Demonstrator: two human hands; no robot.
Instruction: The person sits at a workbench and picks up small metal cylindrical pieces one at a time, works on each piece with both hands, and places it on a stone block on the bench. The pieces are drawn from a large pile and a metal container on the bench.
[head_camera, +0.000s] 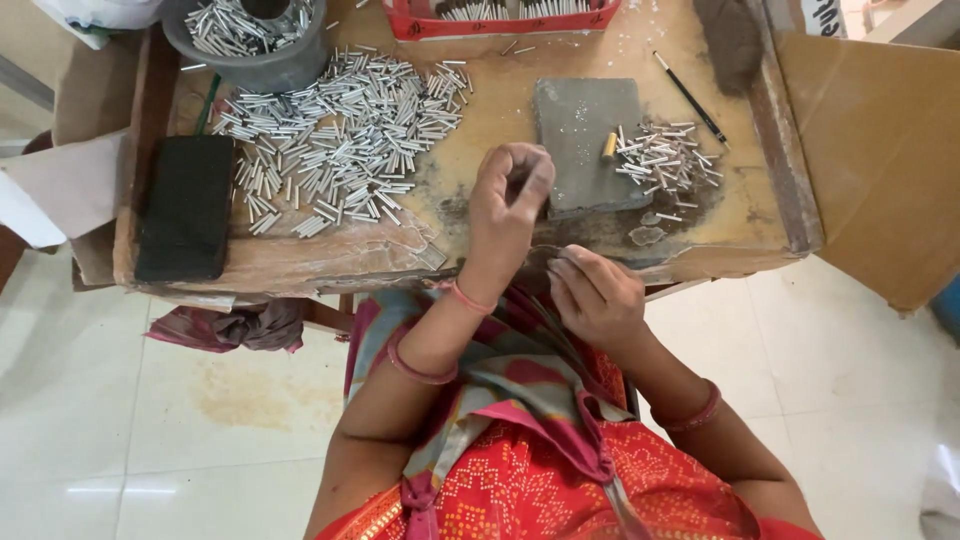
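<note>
Red garment (560, 480), cluttered workbench (480, 120), tiled floor (150, 420)

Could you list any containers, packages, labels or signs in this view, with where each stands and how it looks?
Grey bucket: top left of the work board, round, holding silvery tubes.
Red tray: top centre edge, rectangular, with more tubes inside.
White label: top right corner, partly cut off, dark markings.
Brown cardboard sheet: right side, flat and plain.
No screens are visible.
</note>
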